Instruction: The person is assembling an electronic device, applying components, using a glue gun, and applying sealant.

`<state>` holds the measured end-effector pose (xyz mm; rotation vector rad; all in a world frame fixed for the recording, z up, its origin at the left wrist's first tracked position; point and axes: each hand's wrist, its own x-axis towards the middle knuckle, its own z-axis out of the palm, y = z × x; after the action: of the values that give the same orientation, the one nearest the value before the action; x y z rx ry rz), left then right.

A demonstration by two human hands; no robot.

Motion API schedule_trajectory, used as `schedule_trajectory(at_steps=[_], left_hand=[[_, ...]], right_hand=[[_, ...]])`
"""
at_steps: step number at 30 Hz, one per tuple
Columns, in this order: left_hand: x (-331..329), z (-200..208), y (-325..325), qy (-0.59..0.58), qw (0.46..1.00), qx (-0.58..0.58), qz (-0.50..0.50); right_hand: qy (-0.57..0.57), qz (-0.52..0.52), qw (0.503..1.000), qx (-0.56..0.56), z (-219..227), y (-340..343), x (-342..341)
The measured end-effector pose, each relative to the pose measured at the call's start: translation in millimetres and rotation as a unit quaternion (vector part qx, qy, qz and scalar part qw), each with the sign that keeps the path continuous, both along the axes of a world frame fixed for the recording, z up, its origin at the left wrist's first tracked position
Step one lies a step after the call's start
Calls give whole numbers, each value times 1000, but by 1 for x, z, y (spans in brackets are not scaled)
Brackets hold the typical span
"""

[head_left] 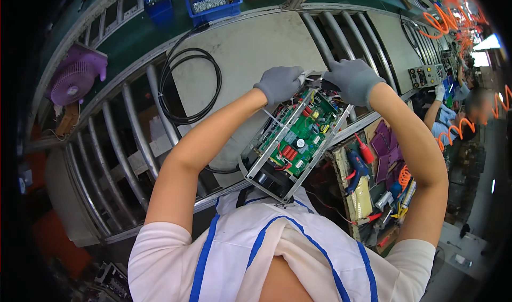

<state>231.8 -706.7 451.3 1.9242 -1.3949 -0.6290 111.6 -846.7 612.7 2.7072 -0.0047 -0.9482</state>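
In front of me an open metal-framed electronic unit (pixel 277 142) with a green circuit board (pixel 306 134) lies tilted, its near end close to my apron. Both hands wear grey gloves and meet at its far end. My left hand (pixel 281 84) is closed, fingertips pinched around a small whitish piece I cannot make out. My right hand (pixel 354 81) curls closed over the far right corner, by some wires; what its fingers grip is hidden. A thin white strip (pixel 276 118) sticks out across the unit's left rail.
A coiled black cable (pixel 217 83) lies on the grey board (pixel 250 46) over the metal rollers (pixel 136 123). Blue bins of small metal parts (pixel 210 3) stand beyond. A purple fan (pixel 74 80) is at left. A tool tray (pixel 349 195) sits at right; a co-worker (pixel 450 112) is farther right.
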Motion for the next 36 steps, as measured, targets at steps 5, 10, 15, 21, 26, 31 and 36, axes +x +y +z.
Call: schedule_trajectory(at_steps=[5, 10, 15, 21, 26, 31, 36], left_hand=[[-4, -18, 44, 125, 989, 34, 65], [-20, -54, 67, 230, 972, 31, 32], [-38, -75, 59, 315, 937, -86, 126], [-34, -99, 57, 357, 906, -77, 211], [-35, -137, 53, 299, 903, -159, 264], [-26, -178, 32, 312, 947, -54, 60], [-13, -209, 17, 273, 958, -23, -86]], right_hand=[[14, 75, 997, -24, 3, 6, 22], [116, 176, 977, -39, -21, 25, 52], [147, 194, 969, -37, -35, 32, 64], [128, 143, 981, 7, -45, 18, 71], [175, 179, 966, -65, -75, 10, 103], [282, 209, 930, -105, -133, 28, 128], [368, 173, 905, -125, -167, 26, 140]])
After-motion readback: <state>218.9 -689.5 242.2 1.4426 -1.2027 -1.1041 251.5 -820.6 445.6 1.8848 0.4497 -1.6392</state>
